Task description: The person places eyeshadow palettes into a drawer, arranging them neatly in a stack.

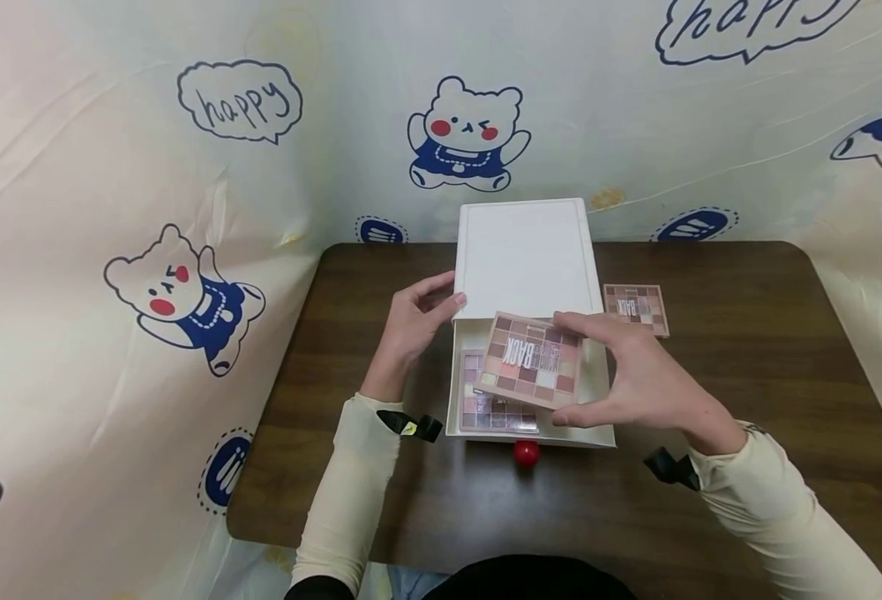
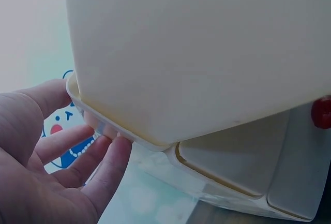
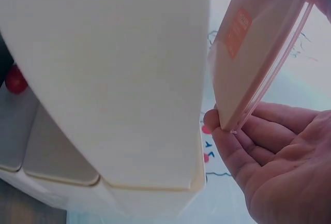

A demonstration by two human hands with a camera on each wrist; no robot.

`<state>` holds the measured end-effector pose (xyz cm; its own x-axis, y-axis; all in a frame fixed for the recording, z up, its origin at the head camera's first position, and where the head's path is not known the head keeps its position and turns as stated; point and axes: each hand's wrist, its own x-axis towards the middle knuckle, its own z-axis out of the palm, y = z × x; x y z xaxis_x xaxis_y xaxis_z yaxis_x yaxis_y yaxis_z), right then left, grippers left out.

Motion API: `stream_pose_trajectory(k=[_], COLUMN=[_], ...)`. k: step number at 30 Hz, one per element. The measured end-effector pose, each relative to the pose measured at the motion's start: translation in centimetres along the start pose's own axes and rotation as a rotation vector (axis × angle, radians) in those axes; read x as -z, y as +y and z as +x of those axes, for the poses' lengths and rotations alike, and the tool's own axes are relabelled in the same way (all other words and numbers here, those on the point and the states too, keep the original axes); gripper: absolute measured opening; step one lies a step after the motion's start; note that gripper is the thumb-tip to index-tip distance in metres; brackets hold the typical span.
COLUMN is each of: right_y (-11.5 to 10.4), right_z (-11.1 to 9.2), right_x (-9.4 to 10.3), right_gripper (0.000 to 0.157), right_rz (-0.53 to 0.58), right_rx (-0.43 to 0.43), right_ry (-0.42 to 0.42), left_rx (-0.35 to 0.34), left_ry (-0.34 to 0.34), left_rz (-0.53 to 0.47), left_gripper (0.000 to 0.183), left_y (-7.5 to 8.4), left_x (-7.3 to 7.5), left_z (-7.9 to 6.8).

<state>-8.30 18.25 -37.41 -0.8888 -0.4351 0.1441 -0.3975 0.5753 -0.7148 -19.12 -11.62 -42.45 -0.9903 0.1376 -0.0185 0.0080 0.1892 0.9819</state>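
Left hand (image 1: 415,323) grips the box (image 1: 525,262) at left while right hand (image 1: 647,371) pinches a palette (image 1: 529,360) above the drawer (image 1: 579,435), whose walls it best clears held level.

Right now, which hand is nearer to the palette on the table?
Right. The right hand is close to that palette, on the person's side of it; the left hand is across the box, at its left edge.
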Motion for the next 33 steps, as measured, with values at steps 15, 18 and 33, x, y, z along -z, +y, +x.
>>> stream_pose_trajectory(k=[15, 18, 33], right_y=[-0.8, -0.9, -0.2], right_z=[1.8, 2.2, 4.6], right_x=[-1.0, -1.2, -2.5], right_gripper=[0.104, 0.106, 0.102], right_rz=[-0.002, -0.043, -0.104], right_rx=[0.127, 0.147, 0.155], right_ry=[-0.132, -0.158, -0.298], left_rx=[-0.003, -0.006, 0.005], left_ry=[-0.001, 0.002, 0.002], left_rz=[-0.020, -0.021, -0.029], left_gripper=[0.049, 0.049, 0.050], left_y=[-0.1, -0.1, -0.3], left_x=[0.1, 0.1, 0.2], left_z=[-0.1, -0.1, -0.1])
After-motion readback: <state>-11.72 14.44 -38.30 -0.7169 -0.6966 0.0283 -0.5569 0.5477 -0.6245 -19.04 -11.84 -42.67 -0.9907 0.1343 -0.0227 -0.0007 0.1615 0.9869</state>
